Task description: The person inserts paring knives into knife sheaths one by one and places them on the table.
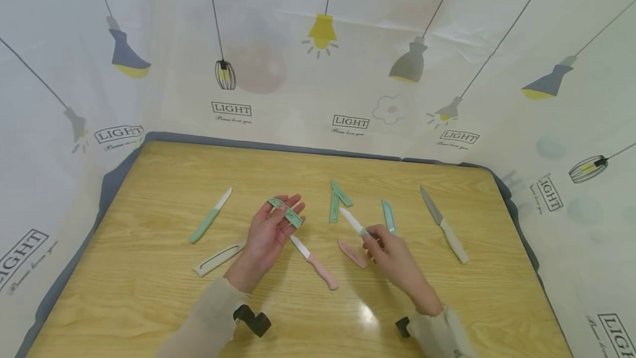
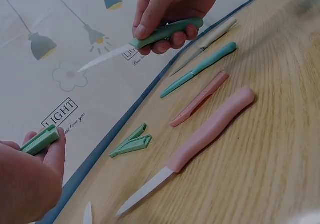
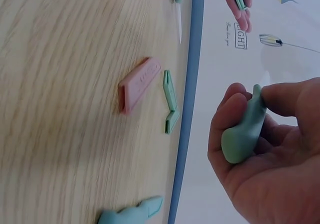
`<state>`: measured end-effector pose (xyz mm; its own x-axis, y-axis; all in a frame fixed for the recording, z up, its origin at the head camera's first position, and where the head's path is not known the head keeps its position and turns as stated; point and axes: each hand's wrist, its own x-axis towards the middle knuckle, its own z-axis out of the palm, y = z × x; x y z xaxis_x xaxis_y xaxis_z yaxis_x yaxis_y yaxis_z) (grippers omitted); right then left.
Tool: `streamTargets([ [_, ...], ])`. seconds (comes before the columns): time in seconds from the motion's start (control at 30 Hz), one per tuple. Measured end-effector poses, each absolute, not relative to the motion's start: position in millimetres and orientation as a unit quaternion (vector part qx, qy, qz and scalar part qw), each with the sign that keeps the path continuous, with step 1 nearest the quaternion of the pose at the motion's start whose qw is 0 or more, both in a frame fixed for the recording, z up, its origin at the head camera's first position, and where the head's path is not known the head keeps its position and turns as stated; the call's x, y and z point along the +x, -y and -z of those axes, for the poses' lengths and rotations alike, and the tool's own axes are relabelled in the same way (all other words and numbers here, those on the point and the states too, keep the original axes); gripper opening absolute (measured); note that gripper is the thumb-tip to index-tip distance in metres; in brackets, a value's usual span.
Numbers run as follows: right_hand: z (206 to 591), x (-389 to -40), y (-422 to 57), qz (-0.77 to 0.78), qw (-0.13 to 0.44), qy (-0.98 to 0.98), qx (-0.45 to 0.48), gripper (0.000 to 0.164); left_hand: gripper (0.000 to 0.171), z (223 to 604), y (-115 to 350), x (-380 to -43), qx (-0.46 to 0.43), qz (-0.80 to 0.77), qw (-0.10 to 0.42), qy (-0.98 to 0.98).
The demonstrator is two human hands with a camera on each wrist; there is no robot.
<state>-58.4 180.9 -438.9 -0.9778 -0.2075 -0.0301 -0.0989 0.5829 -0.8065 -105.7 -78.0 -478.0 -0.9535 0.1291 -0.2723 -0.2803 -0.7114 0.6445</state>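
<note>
Five knives, read clockwise around the pink knife: the held green knife, gripped by the right hand, between one and two; the sheathed blue knife at two; the cream knife nearing three; the resting green knife at ten. The left hand, also at ten, pinches one green sheath. Two green strips meet at one; one pink sheath lies near three, one cream sheath at nine. Bare wood separates the strips from the table's twelve-o'clock edge.
</note>
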Motion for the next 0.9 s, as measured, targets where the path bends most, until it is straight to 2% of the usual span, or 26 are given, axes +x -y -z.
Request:
streamTargets([
  [0.2,465,-65,-179,0.475,0.075,-0.871,-0.099,0.025,0.022,479,77,-105,-0.106,-0.920,0.109,-0.360],
  [0.33,465,-66,-172,0.462,0.075,-0.876,-0.118,0.023,0.027,479,77,-105,-0.109,-0.921,0.104,-0.359],
  [0.57,463,-65,-160,0.432,0.071,-0.892,-0.114,0.022,0.020,480,76,-104,-0.121,-0.921,0.097,-0.358],
  [0.9,465,-66,-150,0.419,0.087,-0.896,-0.119,0.021,0.021,479,74,-104,-0.120,-0.923,0.093,-0.354],
])
